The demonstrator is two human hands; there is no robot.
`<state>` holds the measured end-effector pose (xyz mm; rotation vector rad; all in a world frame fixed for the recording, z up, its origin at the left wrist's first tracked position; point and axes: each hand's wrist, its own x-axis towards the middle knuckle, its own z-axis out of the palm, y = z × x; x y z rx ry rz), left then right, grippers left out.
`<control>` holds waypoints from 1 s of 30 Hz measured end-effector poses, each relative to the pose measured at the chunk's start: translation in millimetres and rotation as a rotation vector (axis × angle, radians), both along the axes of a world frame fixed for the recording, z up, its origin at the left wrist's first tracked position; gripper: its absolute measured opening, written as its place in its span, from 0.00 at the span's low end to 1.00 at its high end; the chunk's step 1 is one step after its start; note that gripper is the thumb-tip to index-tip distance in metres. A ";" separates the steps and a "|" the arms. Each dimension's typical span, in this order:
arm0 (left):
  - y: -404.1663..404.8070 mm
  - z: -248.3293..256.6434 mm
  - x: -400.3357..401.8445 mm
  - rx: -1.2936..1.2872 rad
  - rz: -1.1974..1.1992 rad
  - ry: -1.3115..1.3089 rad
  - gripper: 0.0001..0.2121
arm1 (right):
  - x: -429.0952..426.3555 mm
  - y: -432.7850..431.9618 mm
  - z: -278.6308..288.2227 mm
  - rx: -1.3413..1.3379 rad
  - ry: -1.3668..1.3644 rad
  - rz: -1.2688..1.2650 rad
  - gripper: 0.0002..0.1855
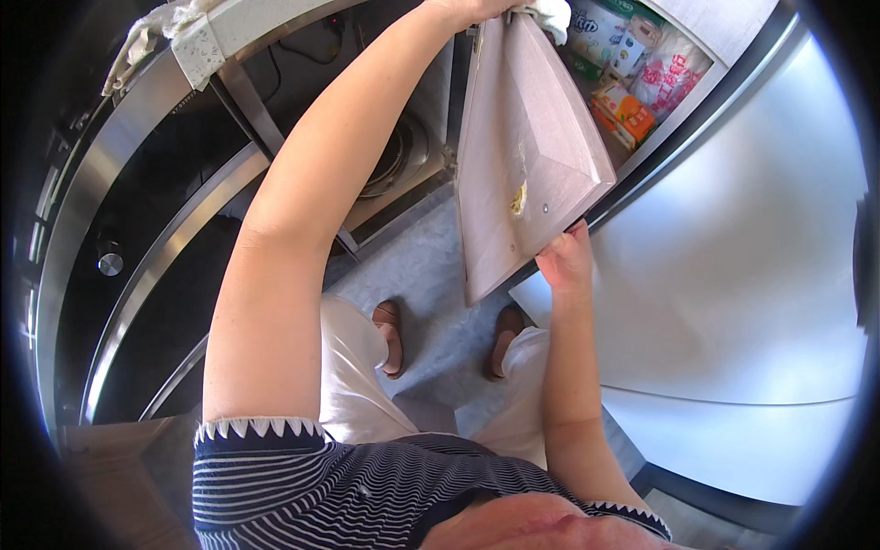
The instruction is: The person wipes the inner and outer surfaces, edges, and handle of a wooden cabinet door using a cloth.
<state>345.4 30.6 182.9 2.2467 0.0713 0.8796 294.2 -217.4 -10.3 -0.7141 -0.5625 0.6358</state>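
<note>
A pale wood-toned cabinet door stands open ahead of me, with a yellowish stain and small round fittings on its face. My left hand, partly cut off by the top edge of the picture, is at the door's far end and holds a crumpled white cloth against it. Nearer to me, my right hand grips the door's near edge, its fingers curled behind the panel.
Behind the door, a compartment holds an orange packet and a white plastic bag with red print. Left are a dark glass-fronted unit with a metal knob, a cable, and a draped cloth. A large silvery appliance door stands right.
</note>
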 end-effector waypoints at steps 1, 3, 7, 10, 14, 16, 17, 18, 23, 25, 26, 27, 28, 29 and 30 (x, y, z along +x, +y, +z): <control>-1.3 -2.8 -5.3 0.024 -0.035 -0.030 0.10 | -0.6 0.9 1.1 -0.017 0.008 -0.004 0.12; 13.0 -7.5 8.6 0.167 0.089 -0.108 0.11 | -1.3 3.2 -1.9 -0.032 -0.002 0.011 0.12; 31.3 -10.6 32.9 0.256 0.181 -0.136 0.11 | -7.5 4.2 5.9 -0.035 0.020 -0.058 0.12; 32.8 -12.9 28.1 0.170 0.193 -0.115 0.11 | -9.1 3.9 8.3 -0.043 0.047 -0.111 0.13; 14.3 -12.7 -3.3 -0.206 -0.116 0.013 0.09 | 2.3 -4.1 -3.1 0.001 0.000 -0.006 0.14; 3.5 -23.7 -25.9 -0.308 -0.371 0.005 0.08 | 3.3 -6.0 -5.0 -0.040 -0.030 -0.063 0.18; -3.3 -36.4 -37.1 -0.290 -0.504 -0.051 0.09 | 3.3 -5.8 -1.9 -0.013 -0.037 -0.067 0.20; -18.0 -38.2 -58.4 -0.444 -0.553 -0.023 0.09 | 5.5 -8.1 1.5 0.010 -0.048 -0.080 0.23; -40.6 -106.5 -146.0 -1.113 -0.835 0.091 0.10 | 9.5 -14.1 49.1 -0.048 -0.212 -0.211 0.35; -37.4 -139.5 -156.1 -1.323 -0.841 0.090 0.11 | 10.2 -4.5 84.3 -0.121 -0.287 -0.242 0.33; -38.2 -149.1 -159.6 -1.387 -0.817 0.088 0.10 | 11.1 1.0 102.6 -0.157 -0.325 -0.258 0.32; -40.7 -152.5 -161.4 -1.420 -0.815 0.090 0.09 | 12.0 4.6 118.6 -0.182 -0.355 -0.252 0.31; -43.9 -151.9 -163.8 -1.438 -0.817 0.083 0.09 | 11.6 8.2 132.2 -0.205 -0.378 -0.248 0.31; -45.9 -150.9 -165.1 -1.457 -0.818 0.075 0.09 | 8.8 10.6 145.4 -0.228 -0.401 -0.242 0.30; -43.0 -153.0 -169.7 -1.448 -0.792 0.099 0.09 | 1.3 14.1 154.5 -0.351 -0.484 -0.267 0.29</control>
